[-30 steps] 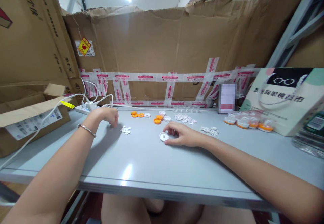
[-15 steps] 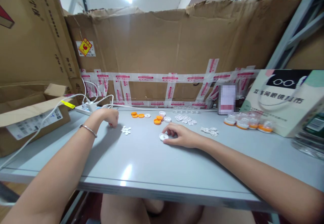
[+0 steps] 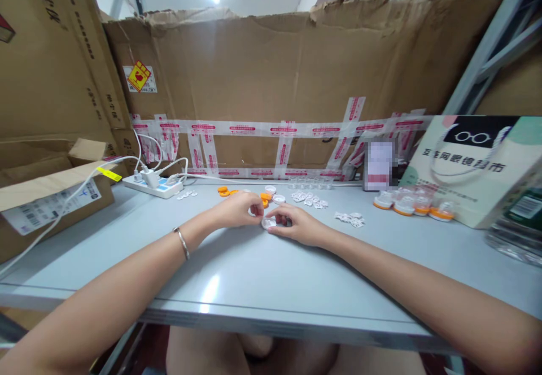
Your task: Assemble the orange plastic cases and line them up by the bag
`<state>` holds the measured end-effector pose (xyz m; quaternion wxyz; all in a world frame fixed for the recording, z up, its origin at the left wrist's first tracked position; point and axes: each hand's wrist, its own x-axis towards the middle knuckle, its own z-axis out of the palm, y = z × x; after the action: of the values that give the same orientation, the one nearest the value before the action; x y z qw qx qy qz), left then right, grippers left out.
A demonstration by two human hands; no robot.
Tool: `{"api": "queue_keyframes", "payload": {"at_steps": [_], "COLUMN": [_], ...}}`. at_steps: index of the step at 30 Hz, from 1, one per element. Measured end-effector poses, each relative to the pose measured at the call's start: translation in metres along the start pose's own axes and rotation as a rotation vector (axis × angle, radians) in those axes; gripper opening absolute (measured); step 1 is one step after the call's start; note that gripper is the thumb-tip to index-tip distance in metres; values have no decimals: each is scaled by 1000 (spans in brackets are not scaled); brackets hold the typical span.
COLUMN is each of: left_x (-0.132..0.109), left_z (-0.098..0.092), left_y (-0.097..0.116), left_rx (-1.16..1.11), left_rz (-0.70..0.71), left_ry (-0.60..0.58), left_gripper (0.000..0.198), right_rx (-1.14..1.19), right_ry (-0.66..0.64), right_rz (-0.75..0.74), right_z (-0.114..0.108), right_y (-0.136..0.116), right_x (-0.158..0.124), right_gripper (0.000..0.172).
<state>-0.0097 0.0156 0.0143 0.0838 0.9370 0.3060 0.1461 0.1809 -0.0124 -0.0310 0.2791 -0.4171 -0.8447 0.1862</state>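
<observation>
My right hand [image 3: 298, 225] holds a shallow round white plastic part [image 3: 267, 223] on the table between thumb and fingers. My left hand [image 3: 239, 210] meets it from the other side, its fingertips pinched together at the part's rim; what they hold, if anything, is too small to make out. Behind the hands sit orange round parts [image 3: 222, 190] and white rings [image 3: 279, 199], partly covered by my left hand. Small white pieces [image 3: 187, 195] lie beyond my left wrist. Flat white cut-out pieces [image 3: 311, 199] and another such group [image 3: 349, 219] lie past my right hand.
At the right, several clear-topped orange-and-white assemblies [image 3: 412, 203] stand before a paper bag [image 3: 461, 166] and a bottle [image 3: 519, 222]. Clear small parts [image 3: 311, 183] line the back near a phone [image 3: 379, 166]. A power strip [image 3: 156, 186] and an open carton [image 3: 55, 194] occupy the left.
My left hand has moved right, from beside the power strip to the white round part, now hiding the pile of small white discs. My right hand keeps its hold on the part.
</observation>
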Motion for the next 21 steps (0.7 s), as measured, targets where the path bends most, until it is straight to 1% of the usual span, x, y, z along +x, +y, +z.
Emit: {"api": "queue_keyframes", "payload": {"at_steps": [4, 10, 14, 21], "left_x": [4, 5, 5, 4], "left_z": [8, 16, 17, 16], "left_y": [1, 4, 6, 5], "left_rx": [44, 43, 66, 96], "left_rz": [-21, -38, -16, 22], "left_ry": [19, 69, 60, 76], "left_gripper": [9, 11, 11, 11], "right_rx": [3, 14, 9, 14], "right_ry": [11, 4, -4, 4], "right_rz": [-14, -18, -10, -22], "right_z": [1, 1, 1, 1], "right_y": [4, 5, 4, 6], "right_x": [1, 1, 2, 2], "right_gripper": [33, 30, 30, 28]}}
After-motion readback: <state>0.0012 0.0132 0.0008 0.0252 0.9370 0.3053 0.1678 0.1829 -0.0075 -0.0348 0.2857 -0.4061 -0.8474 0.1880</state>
